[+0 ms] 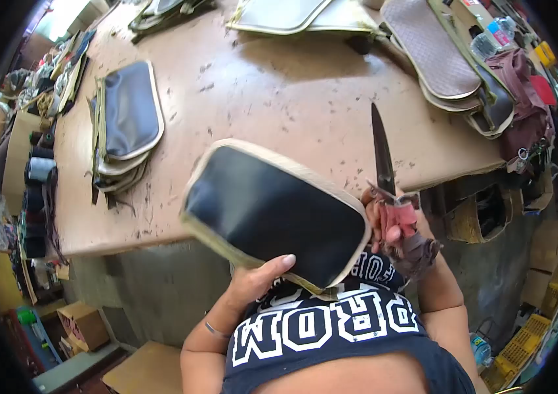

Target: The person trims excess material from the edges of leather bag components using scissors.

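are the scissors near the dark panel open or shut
Shut, as far as shows: the scissors have blades lying together in one tapering point, no gap visible.

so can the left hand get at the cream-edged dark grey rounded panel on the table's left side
Probably not without letting go first: the left hand is gripping a cream-edged black rounded panel.

You have white glare at the upper left, a soft sheen on the counter [226, 108] and your slightly blurred pouch [275, 210], a dimmer floor [161, 282], and fisheye bending toward black corners.
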The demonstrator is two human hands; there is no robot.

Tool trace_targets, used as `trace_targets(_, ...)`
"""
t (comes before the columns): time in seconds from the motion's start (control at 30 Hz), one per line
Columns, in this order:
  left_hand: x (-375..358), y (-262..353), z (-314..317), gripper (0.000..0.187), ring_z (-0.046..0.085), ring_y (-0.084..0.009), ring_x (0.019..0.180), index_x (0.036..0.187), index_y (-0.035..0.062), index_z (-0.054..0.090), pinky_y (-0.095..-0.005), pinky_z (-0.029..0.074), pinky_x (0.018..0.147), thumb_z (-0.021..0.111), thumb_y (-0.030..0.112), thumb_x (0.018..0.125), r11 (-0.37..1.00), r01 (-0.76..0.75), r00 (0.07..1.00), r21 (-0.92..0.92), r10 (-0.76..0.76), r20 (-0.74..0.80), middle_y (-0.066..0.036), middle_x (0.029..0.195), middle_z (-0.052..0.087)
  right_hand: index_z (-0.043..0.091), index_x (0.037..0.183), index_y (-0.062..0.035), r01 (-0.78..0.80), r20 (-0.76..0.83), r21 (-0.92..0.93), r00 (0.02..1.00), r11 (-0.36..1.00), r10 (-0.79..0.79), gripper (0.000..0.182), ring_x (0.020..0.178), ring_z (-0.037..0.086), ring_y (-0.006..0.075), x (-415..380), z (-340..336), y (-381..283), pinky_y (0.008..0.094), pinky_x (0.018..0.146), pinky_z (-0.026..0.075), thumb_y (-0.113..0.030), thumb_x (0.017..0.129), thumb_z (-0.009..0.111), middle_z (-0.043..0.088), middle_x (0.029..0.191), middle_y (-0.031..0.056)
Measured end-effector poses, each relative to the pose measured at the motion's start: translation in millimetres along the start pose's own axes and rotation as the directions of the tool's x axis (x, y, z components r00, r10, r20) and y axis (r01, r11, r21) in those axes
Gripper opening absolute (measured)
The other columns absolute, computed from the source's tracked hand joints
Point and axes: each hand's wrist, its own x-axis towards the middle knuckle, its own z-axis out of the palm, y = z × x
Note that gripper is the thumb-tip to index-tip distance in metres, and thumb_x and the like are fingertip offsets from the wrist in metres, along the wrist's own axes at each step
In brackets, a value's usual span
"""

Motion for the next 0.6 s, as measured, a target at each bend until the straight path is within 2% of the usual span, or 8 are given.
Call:
trace_targets(0.07,-2.3,2.8,1.6,0.027,0.05,-0.0162,0.087,0.099,-0.0043,0.049,-0.0283,0.04,0.078,0.053,0.005,0.074,0.989,-0.008,1.0,-0.147,0.006,-0.02,-0.009,0.095,0.052,0.046,0.078,-0.0012,-0.015,0.011,0.056,1.0,0.998,0.014,0.027,0.045,0.052,0.0127,-3.5,-2.0,1.8,0.0233,0.038,0.046,-0.019,0.064,0.061,0.048,0.064,0.0069)
trace_targets(0.1,-1.6,1.8,-0.4,0.029,0.049,-0.0177,0.091,0.102,-0.0042,0.047,-0.0291,0.039,0.081,0.051,0.003,0.074,0.973,0.008,1.0,-0.229,-0.013,-0.023,-0.011,0.099,0.051,0.047,0.078,-0.0004,0.032,0.123,-0.066,0.992,0.997,-0.024,0.03,0.055,0.053,0.0121,-7.1,-2.6,-0.6,0.024,0.047,0.046,-0.02,0.063,0.064,0.048,0.067,0.0059)
trace_targets(0.17,-1.4,9.1,8.8,0.035,0.046,-0.0217,0.099,0.109,-0.0037,0.04,-0.0324,0.037,0.086,0.045,0.0,0.075,0.924,-0.167,0.985,-0.344,0.175,-0.01,-0.013,0.107,0.045,0.048,0.083,0.001,0.153,0.218,-0.367,0.973,0.917,-0.075,0.036,0.068,0.052,0.0124,-5.2,-11.1,11.2,0.0244,0.059,0.045,-0.023,0.063,0.065,0.049,0.073,0.0052)
trace_targets(0.2,0.2,0.6,6.3,0.04,0.045,-0.0239,0.101,0.111,-0.0023,0.039,-0.0355,0.034,0.088,0.047,0.009,0.074,0.928,-0.269,0.963,-0.258,0.257,-0.078,-0.014,0.11,0.045,0.048,0.087,0.0015,0.161,0.244,-0.328,0.966,0.931,-0.081,0.04,0.073,0.051,0.0132,-6.4,-10.4,16.7,0.0246,0.064,0.043,-0.026,0.063,0.065,0.049,0.077,0.0054)
trace_targets(0.27,0.2,-1.4,4.4,0.037,0.048,-0.0225,0.097,0.109,-0.0021,0.04,-0.0327,0.038,0.085,0.048,0.01,0.075,0.923,-0.305,0.951,-0.235,0.284,-0.119,-0.014,0.107,0.047,0.048,0.095,0.0023,0.062,0.257,-0.291,0.966,0.955,0.016,0.046,0.078,0.049,0.0145,-9.5,-10.9,29.5,0.0243,0.07,0.041,-0.027,0.063,0.064,0.051,0.085,0.0072)
trace_targets(0.4,8.9,-11.7,5.8,0.031,0.05,-0.0206,0.093,0.106,-0.0033,0.043,-0.0299,0.04,0.083,0.047,0.009,0.078,0.873,-0.404,0.911,-0.271,0.359,-0.202,-0.014,0.105,0.049,0.045,0.101,0.0041,0.143,0.33,-0.43,0.944,0.892,0.008,0.052,0.082,0.049,0.0226,-17.0,3.6,23.5,0.0301,0.075,0.038,-0.034,0.067,0.059,0.05,0.089,0.013)
trace_targets(0.5,7.7,-18.7,-5.4,0.027,0.051,-0.0193,0.093,0.103,-0.0049,0.045,-0.0296,0.041,0.082,0.045,0.008,0.079,0.881,-0.318,0.947,-0.35,0.276,-0.164,-0.014,0.103,0.05,0.044,0.102,-0.0016,0.145,0.308,-0.434,0.951,0.889,-0.005,0.069,0.07,0.044,0.0104,-16.2,9.0,19.4,0.0218,0.064,0.039,-0.043,0.053,0.069,0.046,0.081,0.0026)
trace_targets(0.6,9.2,-17.0,5.9,0.024,0.051,-0.0168,0.09,0.098,-0.0062,0.049,-0.0265,0.042,0.079,0.045,0.01,0.08,0.86,-0.434,0.896,-0.268,0.382,-0.227,-0.014,0.1,0.052,0.044,0.101,0.0,0.22,0.333,-0.483,0.941,0.848,-0.055,0.071,0.067,0.043,0.0119,-16.0,10.9,21.3,0.0244,0.061,0.038,-0.048,0.053,0.068,0.043,0.074,0.0035)
